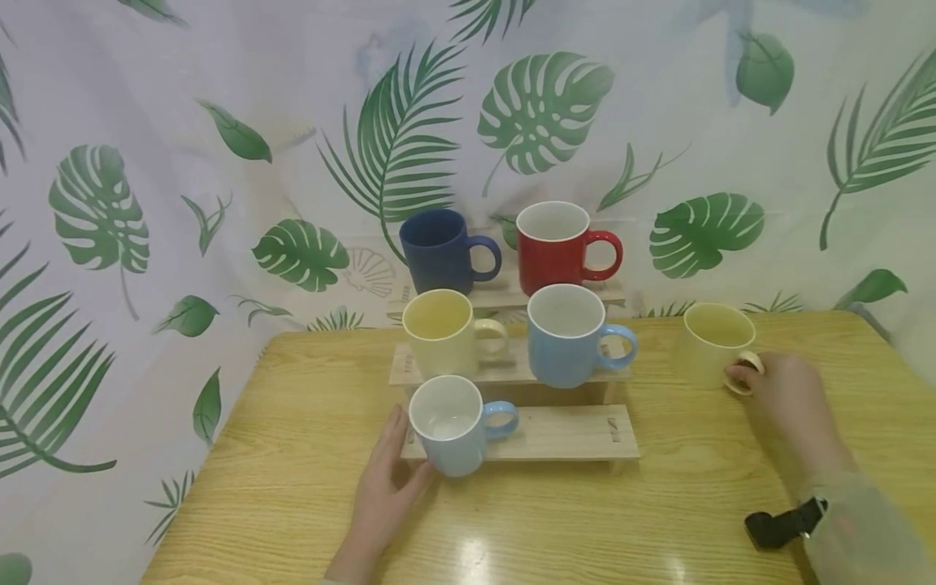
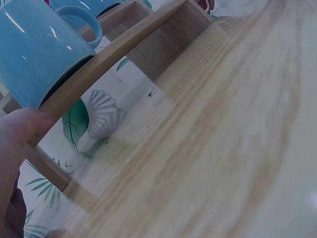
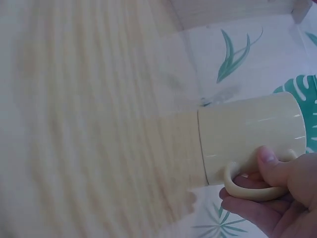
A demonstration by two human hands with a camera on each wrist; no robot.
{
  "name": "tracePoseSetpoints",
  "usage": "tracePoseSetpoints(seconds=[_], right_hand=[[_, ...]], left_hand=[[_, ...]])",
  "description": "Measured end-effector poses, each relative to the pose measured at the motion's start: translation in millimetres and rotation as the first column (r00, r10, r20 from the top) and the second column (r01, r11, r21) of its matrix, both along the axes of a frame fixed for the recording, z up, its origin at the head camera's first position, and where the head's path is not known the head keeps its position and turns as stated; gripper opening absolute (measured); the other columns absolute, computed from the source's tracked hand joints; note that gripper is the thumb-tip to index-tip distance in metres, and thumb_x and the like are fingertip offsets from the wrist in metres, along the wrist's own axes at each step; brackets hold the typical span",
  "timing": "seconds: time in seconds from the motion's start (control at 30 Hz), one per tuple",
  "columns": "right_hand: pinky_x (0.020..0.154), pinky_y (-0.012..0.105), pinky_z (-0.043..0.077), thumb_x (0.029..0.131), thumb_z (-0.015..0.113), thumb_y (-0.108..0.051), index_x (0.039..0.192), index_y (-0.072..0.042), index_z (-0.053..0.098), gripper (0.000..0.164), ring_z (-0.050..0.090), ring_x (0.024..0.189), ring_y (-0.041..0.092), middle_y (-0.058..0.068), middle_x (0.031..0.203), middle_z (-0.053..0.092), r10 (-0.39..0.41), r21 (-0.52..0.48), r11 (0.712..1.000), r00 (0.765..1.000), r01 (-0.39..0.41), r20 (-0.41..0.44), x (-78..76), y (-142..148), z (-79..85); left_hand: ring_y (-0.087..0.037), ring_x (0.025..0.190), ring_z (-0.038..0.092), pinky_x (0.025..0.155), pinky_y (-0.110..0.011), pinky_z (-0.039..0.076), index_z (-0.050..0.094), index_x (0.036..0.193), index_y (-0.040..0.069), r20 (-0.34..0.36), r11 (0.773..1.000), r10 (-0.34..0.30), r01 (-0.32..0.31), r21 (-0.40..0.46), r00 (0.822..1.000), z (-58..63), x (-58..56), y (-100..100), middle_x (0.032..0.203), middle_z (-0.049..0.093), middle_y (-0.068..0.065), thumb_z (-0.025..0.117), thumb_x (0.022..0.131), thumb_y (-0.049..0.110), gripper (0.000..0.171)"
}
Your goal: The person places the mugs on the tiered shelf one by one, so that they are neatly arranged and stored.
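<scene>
At the right of the head view, my right hand (image 1: 793, 398) grips a pale yellow mug (image 1: 705, 349) by its handle. The right wrist view shows the thumb (image 3: 267, 157) on the handle's upper part and fingers curled through its loop. The mug is upright, its base at the tabletop. My left hand (image 1: 383, 479) holds the left end of the wooden rack (image 1: 556, 431), beside a light blue mug (image 1: 448, 435) on the lowest step. Seen from the left wrist, the thumb (image 2: 25, 124) lies on the board's front edge, right at that mug's base.
A second yellow mug (image 1: 442, 337) and another light blue mug (image 1: 566, 341) stand on the middle step. Above them are a dark blue mug (image 1: 437, 256) and a red mug (image 1: 550, 258). A leaf-print cloth (image 1: 292, 179) hangs behind the wooden table (image 1: 292, 406).
</scene>
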State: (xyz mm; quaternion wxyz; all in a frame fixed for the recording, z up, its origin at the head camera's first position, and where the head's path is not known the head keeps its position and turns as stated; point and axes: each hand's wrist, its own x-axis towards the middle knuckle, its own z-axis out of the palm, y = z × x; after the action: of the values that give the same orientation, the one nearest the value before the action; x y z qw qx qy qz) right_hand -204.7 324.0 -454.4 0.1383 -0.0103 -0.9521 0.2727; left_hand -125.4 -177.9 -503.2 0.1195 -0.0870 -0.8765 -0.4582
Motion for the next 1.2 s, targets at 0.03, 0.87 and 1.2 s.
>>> tracePoseSetpoints(seconds=[0.03, 0.87, 1.2], right_hand=[[0.046, 0.030, 0.033, 0.094, 0.061, -0.022, 0.069, -0.001, 0.062, 0.033, 0.040, 0.051, 0.019, 0.001, 0.055, 0.050, 0.011, 0.003, 1.000, 1.000, -0.011, 0.006, 1.6, -1, 0.0], [0.048, 0.028, 0.028, 0.092, 0.064, -0.029, 0.063, -0.008, 0.052, 0.038, 0.036, 0.053, 0.017, -0.002, 0.054, 0.045, 0.075, 0.010, 0.997, 0.997, -0.075, 0.010, 13.6, -10, -2.3], [0.045, 0.023, 0.034, 0.087, 0.071, -0.023, 0.073, -0.007, 0.065, 0.022, 0.042, 0.053, 0.009, -0.002, 0.059, 0.056, 0.188, -0.013, 0.982, 0.981, -0.189, -0.043, 12.2, -5, 12.7]], left_hand=[[-0.024, 0.142, 0.021, 0.113, -0.053, 0.019, 0.032, 0.150, 0.019, -0.003, 1.000, 0.000, 0.000, -0.001, 1.000, 0.0, -0.4, 0, 0.157, 0.020, 0.002, 0.067, 0.087, 0.042, 0.076], [-0.025, 0.142, 0.022, 0.112, -0.055, 0.019, 0.031, 0.150, 0.022, 0.019, 0.999, 0.037, -0.037, 0.006, 0.999, -3.5, -4.9, 6, 0.157, 0.021, 0.001, 0.068, 0.085, 0.044, 0.078], [-0.025, 0.142, 0.022, 0.112, -0.054, 0.019, 0.032, 0.150, 0.021, 0.021, 0.999, 0.034, -0.035, 0.024, 0.999, -2.1, -5.7, 8, 0.157, 0.021, 0.002, 0.069, 0.085, 0.042, 0.078]])
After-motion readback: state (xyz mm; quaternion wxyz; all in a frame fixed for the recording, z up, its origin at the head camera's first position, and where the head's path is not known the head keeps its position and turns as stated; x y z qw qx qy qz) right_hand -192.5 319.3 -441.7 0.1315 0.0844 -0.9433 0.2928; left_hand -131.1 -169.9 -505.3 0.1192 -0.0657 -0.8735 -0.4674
